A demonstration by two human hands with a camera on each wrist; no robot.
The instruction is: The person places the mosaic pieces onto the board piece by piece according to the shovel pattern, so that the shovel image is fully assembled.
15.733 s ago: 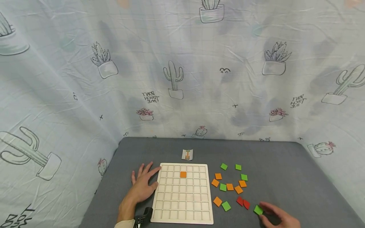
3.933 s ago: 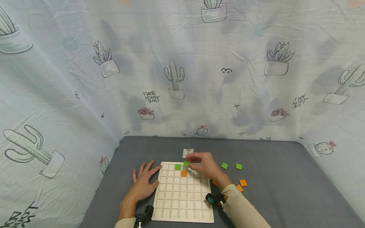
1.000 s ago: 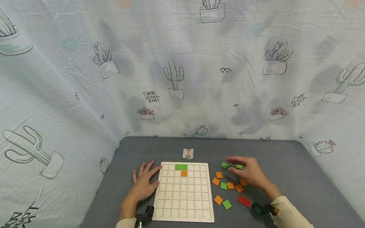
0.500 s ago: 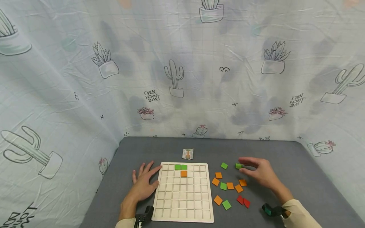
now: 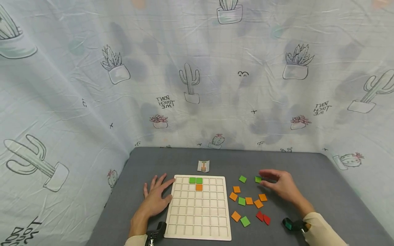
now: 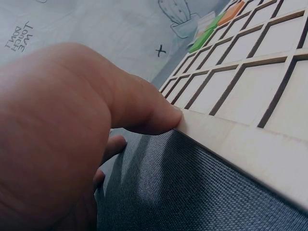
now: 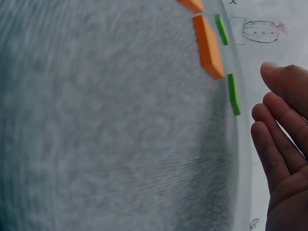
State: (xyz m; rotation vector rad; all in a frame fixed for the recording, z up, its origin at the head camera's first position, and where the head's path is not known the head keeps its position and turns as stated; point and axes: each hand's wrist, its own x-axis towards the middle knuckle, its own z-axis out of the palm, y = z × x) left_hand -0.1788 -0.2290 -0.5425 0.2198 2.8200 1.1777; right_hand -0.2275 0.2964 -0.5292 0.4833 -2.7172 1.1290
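Observation:
A pale wooden grid board (image 5: 197,231) lies on the grey table, with two green tiles (image 5: 195,180) side by side in its far row and an orange tile (image 5: 199,187) below the right one. My left hand (image 5: 156,201) rests along the board's left side, fingers spread; in the left wrist view its thumb (image 6: 159,115) touches the rim. My right hand (image 5: 283,184) hovers at the right with relaxed fingers and nothing between them. Its fingertips are right beside a loose green tile (image 5: 258,179). The right wrist view shows the fingers (image 7: 272,149) apart from that green tile (image 7: 233,95).
Several loose orange tiles (image 5: 249,201) and green tiles (image 5: 245,221) lie scattered right of the board. Two red pieces (image 5: 263,217) lie nearer the front. Beyond the board is a small pattern card (image 5: 203,166). A cactus-print curtain (image 5: 234,102) surrounds the table.
Two green tiles now sit in the board's far row, unlike in the oldest frame. Over the last second my right hand has moved right, past the back green tiles. The left hand stays put.

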